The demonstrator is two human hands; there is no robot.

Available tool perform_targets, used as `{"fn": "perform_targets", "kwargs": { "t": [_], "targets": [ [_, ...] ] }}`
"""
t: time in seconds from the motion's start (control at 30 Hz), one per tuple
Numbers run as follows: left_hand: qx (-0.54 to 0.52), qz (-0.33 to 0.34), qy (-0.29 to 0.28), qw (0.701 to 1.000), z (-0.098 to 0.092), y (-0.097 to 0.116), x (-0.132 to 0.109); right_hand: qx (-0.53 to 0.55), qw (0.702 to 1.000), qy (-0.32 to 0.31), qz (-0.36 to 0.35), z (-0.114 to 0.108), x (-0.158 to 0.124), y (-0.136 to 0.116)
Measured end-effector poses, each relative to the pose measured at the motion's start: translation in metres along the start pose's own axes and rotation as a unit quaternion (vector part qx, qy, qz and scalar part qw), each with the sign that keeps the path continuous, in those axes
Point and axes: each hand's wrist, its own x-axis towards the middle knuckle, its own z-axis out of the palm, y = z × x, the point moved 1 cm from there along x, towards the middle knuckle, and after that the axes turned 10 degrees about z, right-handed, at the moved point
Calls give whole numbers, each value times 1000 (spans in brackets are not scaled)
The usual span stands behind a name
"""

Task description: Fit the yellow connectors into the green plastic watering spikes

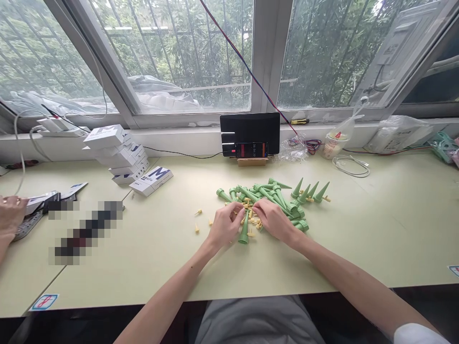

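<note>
A heap of green cone-shaped plastic spikes (272, 196) lies on the pale green table (376, 229), mixed with several small yellow pieces (251, 222). My left hand (225, 224) is closed, fingers pinched at the near edge of the heap beside a green spike (244, 233) that points away from me. My right hand (273, 220) rests on the heap with fingers curled over small parts; what it grips is hidden. Three green cones (310, 191) stand upright to the right of the heap. Two yellow pieces (197, 220) lie loose on the left.
A phone (251, 150) on a wooden stand leans against a dark screen (250, 130) by the window sill. White boxes (118, 153) are stacked at back left. Another person's hand (10, 215) is at the far left. A bagged cup (335, 141) and white cable (351, 165) lie back right.
</note>
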Motion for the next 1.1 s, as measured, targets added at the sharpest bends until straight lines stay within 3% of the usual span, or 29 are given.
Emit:
{"fn": "perform_targets", "kwargs": {
  "t": [0.23, 0.37, 0.53, 0.63, 0.87, 1.1],
  "targets": [
    [-44, -9, -24, 999, 6, -6, -4, -1, 1000, 0, -14, 3, -3, -3],
    [-26, -1, -4, 1000, 4, -5, -3, -27, 1000, -10, -11, -1, 0, -1],
    [-12, -4, 30, 999, -2, -1, 0, -32, 999, 34, -18, -9, 3, 4],
    [-10, -7, 44, 999, -4, 1, 1, -50, 998, 4, -49, -7, 3, 4],
    [1, -4, 59, 998, -4, 3, 2, -72, 977, -137, -144, -7, -4, -5],
    [6, -6, 57, 998, -4, 4, 2, -120, 974, -129, -143, -10, -2, -6]
  ]
}}
